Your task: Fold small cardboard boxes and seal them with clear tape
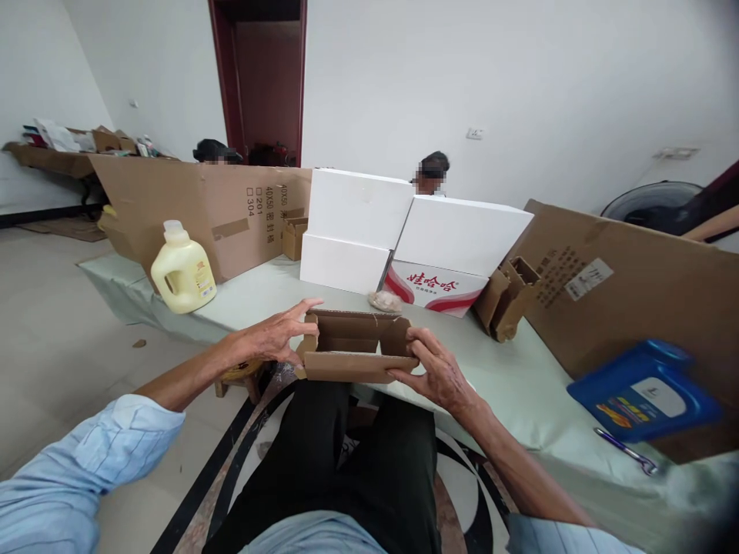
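A small brown cardboard box [355,354], open at the top, sits at the near edge of the table [519,377] in front of me. My left hand [271,337] grips its left end, the forefinger stretched out along the top flap. My right hand [436,368] grips its right end, thumb on the rim and fingers wrapped round the front wall. The inside of the box shows folded flaps and nothing else that I can make out.
A pale yellow jug [183,269] stands at the left. White boxes [358,227] and a red-printed box [436,286] stand behind. Another small folded carton [505,298] lies right of them. Large cardboard sheets [629,300] lean around. A blue bottle [647,392] and pen [626,452] lie at the right. Two people sit beyond.
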Demonstrator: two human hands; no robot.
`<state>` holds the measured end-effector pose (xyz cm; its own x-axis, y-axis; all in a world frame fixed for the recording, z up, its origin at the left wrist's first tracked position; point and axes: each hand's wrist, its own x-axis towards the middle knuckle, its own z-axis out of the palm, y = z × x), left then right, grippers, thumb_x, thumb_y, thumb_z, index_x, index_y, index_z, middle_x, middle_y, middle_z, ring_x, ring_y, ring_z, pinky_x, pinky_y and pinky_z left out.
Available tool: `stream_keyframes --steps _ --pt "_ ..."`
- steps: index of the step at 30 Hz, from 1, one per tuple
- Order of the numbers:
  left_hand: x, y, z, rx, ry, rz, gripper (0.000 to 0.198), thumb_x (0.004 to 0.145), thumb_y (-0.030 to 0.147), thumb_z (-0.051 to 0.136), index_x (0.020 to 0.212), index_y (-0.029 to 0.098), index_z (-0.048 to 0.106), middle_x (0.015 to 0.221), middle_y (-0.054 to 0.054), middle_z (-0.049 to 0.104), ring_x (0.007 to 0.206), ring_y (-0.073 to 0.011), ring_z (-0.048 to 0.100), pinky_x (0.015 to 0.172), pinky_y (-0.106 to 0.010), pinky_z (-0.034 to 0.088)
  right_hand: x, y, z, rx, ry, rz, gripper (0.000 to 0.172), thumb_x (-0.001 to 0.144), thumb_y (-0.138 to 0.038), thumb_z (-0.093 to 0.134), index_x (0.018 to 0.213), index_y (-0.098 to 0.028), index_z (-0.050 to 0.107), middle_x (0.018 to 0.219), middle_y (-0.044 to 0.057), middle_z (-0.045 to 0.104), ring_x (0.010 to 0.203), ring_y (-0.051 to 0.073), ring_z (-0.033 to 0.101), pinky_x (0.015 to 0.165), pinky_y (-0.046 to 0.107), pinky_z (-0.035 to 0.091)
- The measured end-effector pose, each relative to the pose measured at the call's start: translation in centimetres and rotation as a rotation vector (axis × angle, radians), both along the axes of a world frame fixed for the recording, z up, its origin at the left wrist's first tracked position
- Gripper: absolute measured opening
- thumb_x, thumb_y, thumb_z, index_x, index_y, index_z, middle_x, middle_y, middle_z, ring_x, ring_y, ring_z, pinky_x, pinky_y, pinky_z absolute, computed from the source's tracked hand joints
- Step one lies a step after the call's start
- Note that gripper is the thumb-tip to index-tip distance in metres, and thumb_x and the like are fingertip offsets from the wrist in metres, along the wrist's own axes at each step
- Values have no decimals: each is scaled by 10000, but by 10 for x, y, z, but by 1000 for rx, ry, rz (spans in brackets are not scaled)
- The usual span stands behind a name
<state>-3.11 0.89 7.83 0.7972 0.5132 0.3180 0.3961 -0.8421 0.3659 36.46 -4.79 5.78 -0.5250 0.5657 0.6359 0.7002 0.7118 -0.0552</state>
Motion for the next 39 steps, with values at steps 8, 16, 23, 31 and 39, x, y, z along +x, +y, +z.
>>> stream_keyframes --steps 8,16,23,31,39 --pt "0 -3 -30 -39 -269 194 460 734 324 972 1077 209 688 1731 -183 268 1554 -421 410 1230 -578 441 -10 1 -14 18 297 -96 311 950 -518 752 953 -268 567 1043 91 619 962 275 627 819 429 573" --pt "21 21 -42 -54 -497 304 546 628 293 1027 1006 197 645 1396 -153 542 1371 -335 553 1180 -458 471 -21 9 -33 192 564 -199 249 921 -426 789 987 -268 608 1019 79 629 961 297 618 848 470 518" --pt "51 23 -58 60 -610 646 590 652 352 1027 1083 209 649 1339 -122 490 1304 -335 573 1136 -461 521 -29 12 -42 73 754 -265 456 849 -516 835 1153 -247 627 1170 100 664 1110 304 645 1004 511 517" --pt "84 18 -62 189 -533 909 620 799 480 926 1271 256 593 1433 -151 468 1290 -371 620 1031 -546 587 -7 18 -65 -371 910 -284 526 722 -645 862 961 -183 786 979 102 801 927 293 713 875 447 582" --pt "74 55 -71 22 -1012 702 1219 646 459 1023 1637 273 338 1535 -191 528 1364 -355 602 1118 -468 523 3 31 -61 -486 863 -150 488 787 -612 826 1024 -186 825 1056 97 823 956 277 727 893 421 604"
